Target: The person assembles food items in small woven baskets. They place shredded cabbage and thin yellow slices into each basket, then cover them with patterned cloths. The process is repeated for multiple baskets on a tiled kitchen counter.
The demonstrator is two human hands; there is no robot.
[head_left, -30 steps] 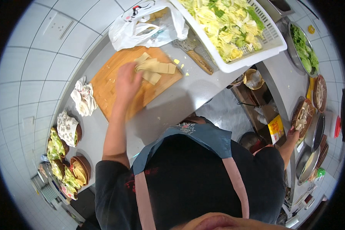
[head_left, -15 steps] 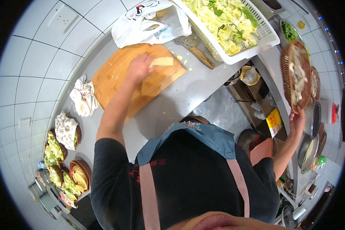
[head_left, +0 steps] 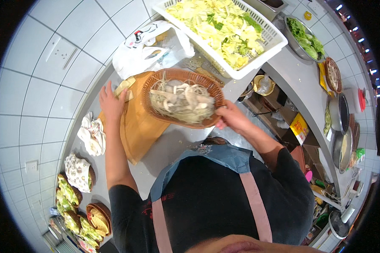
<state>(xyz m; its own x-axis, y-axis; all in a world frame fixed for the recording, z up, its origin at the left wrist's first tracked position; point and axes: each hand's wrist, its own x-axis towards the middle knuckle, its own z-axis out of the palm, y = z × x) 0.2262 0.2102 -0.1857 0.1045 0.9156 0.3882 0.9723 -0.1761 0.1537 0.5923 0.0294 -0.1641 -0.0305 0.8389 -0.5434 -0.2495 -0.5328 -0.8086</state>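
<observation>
An oval brown wicker basket [head_left: 150,113] of pale mushrooms [head_left: 185,101] and thin whitish strands is held tilted over the cutting board's right part. My right hand [head_left: 232,117] grips its right end, fingers wrapped on the rim. Over the far left of the wooden cutting board [head_left: 141,135] is my left hand [head_left: 111,103], its fingers spread. Its thumb side is close to flat pale-yellow pieces [head_left: 124,87]; whether it touches them I cannot tell. Behind the basket, a broad-bladed cleaver [head_left: 193,63] lies partly hidden.
A white plastic crate [head_left: 236,74] of chopped cabbage stands at the back, beside a white plastic bag [head_left: 135,59]. A crumpled cloth [head_left: 92,134] lies left of the board. Baskets of greens line the lower left. A metal bowl of leafy greens [head_left: 304,38] sits at the back right.
My right hand has brought the mushroom basket from the far right across to the board. My left hand has moved left, and the pale-yellow pieces now lie at the board's far left edge.
</observation>
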